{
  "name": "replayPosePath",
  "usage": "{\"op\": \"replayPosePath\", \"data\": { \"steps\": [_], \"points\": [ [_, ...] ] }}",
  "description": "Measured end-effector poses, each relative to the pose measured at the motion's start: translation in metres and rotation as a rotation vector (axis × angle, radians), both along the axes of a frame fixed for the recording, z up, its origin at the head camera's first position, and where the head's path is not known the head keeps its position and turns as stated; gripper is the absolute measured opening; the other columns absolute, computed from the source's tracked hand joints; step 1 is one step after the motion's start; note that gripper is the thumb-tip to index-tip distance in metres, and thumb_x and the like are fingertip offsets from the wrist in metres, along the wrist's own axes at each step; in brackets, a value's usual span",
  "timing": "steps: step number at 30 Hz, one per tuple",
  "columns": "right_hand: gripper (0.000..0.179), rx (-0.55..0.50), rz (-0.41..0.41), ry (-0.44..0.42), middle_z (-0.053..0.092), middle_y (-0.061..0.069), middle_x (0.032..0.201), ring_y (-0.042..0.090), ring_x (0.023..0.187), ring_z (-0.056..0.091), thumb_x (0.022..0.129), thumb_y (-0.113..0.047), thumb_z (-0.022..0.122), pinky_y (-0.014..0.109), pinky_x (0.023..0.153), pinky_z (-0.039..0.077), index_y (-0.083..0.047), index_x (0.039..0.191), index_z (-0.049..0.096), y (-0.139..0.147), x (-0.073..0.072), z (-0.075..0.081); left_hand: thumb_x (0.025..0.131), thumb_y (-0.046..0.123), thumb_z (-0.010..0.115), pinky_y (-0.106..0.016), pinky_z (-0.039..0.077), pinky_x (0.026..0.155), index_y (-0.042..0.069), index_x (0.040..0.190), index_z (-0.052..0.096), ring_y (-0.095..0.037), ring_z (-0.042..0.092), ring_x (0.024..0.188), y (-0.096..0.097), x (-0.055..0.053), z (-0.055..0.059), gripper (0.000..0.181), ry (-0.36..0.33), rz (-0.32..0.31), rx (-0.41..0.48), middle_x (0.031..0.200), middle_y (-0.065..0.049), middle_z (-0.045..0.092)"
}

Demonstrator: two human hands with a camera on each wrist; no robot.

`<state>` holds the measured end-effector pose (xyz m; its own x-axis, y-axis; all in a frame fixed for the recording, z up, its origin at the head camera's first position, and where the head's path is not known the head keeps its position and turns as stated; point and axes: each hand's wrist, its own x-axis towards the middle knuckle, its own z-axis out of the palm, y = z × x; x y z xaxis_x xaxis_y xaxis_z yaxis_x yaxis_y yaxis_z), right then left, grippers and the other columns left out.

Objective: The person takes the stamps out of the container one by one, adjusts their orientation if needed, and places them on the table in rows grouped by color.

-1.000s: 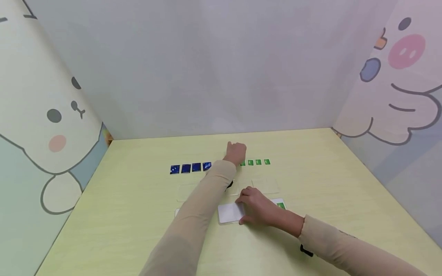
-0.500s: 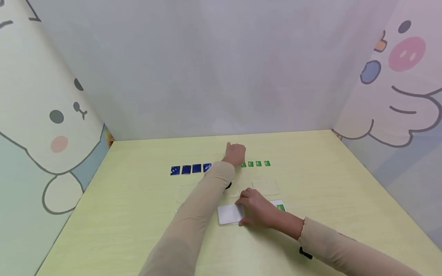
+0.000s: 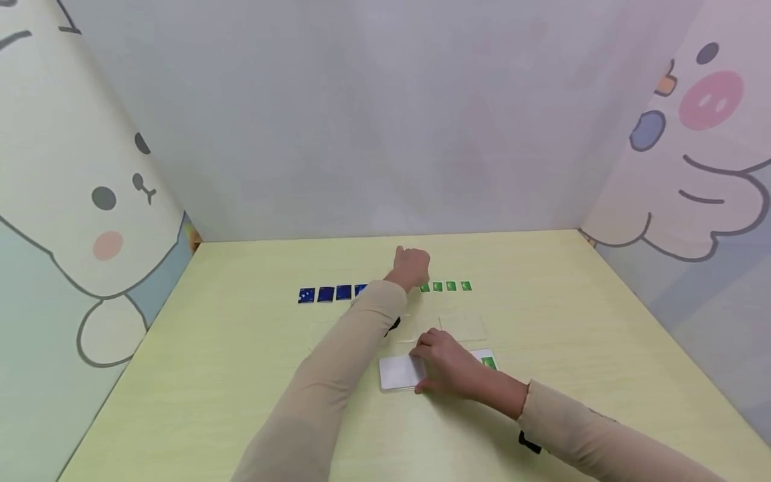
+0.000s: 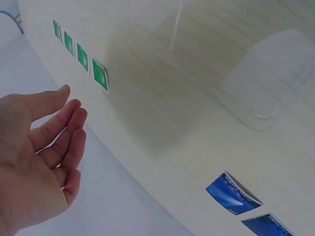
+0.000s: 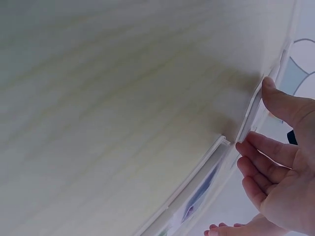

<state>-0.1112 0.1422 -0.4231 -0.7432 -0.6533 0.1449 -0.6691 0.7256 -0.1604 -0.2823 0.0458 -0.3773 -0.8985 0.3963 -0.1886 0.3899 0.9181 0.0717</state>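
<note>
My left hand (image 3: 410, 266) reaches to the back of the table, beside a row of small green stamp-like cards (image 3: 451, 286). In the left wrist view its fingers (image 4: 69, 142) are loosely bent near the thumb, with nothing between them. My right hand (image 3: 448, 365) holds a flat clear plastic case with a white face (image 3: 397, 372) near the front, thumb and fingertips at its edges. Behind that hand a second case (image 3: 488, 362) with a green card in it is partly covered.
Several blue cards (image 3: 326, 294) lie in a row on the left, partly hidden by the left forearm. Clear plastic cases (image 3: 466, 327) lie flat between the card rows and the right hand. Printed curtains (image 3: 385, 134) surround the table's far sides.
The head view has shifted slightly. Both hands stay in nearly the same places; the left forearm has moved a little to the left.
</note>
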Motion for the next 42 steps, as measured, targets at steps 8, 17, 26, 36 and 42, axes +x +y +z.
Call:
{"op": "replayPosePath", "data": {
  "steps": [8,17,26,36,42],
  "points": [
    [0.052,0.007,0.002,0.010,0.068,0.001,0.100,0.016,0.095,0.058,0.068,-0.039,0.088,0.032,0.087,0.049,-0.007,0.104,0.071,-0.002,-0.002,-0.001,0.093,0.017,0.060,-0.041,0.030,0.112,0.017,0.071,0.045,-0.015,0.046,0.079,-0.003,0.003,0.002,0.027,0.010,-0.019,0.003,0.069,0.005,0.044],
    [0.052,-0.002,-0.008,0.026,0.070,0.001,0.101,0.016,0.097,0.059,0.068,-0.040,0.088,0.034,0.088,0.050,-0.008,0.105,0.071,0.002,-0.003,0.000,0.094,0.020,0.061,-0.037,0.034,0.101,0.016,0.067,0.042,-0.014,0.042,0.073,-0.007,0.007,0.007,0.033,0.020,-0.023,0.005,0.065,0.004,0.040],
    [0.049,-0.044,0.004,0.071,0.069,0.001,0.099,0.017,0.096,0.059,0.068,-0.036,0.089,0.036,0.089,0.050,-0.007,0.103,0.071,0.016,-0.003,0.003,0.093,0.022,0.060,-0.036,0.033,0.098,0.017,0.063,0.040,-0.013,0.039,0.071,-0.006,0.017,0.013,0.037,0.040,-0.065,-0.003,0.061,0.006,0.037],
    [0.050,-0.043,-0.010,0.011,0.069,0.003,0.102,0.019,0.100,0.058,0.071,-0.036,0.086,0.037,0.090,0.049,-0.005,0.107,0.071,0.032,-0.002,0.007,0.094,0.033,0.063,-0.035,0.033,0.096,0.018,0.093,0.068,-0.015,0.051,0.091,-0.010,0.036,0.020,0.017,0.062,-0.103,-0.009,0.090,0.008,0.065],
    [0.049,-0.069,-0.014,-0.005,0.069,0.003,0.102,0.018,0.099,0.058,0.071,-0.035,0.086,0.036,0.089,0.050,-0.005,0.106,0.071,0.037,-0.001,0.006,0.094,0.036,0.063,-0.036,0.035,0.097,0.018,0.104,0.069,-0.016,0.056,0.099,-0.012,0.047,0.018,0.021,0.084,-0.149,0.001,0.105,0.006,0.070]
  ]
}}
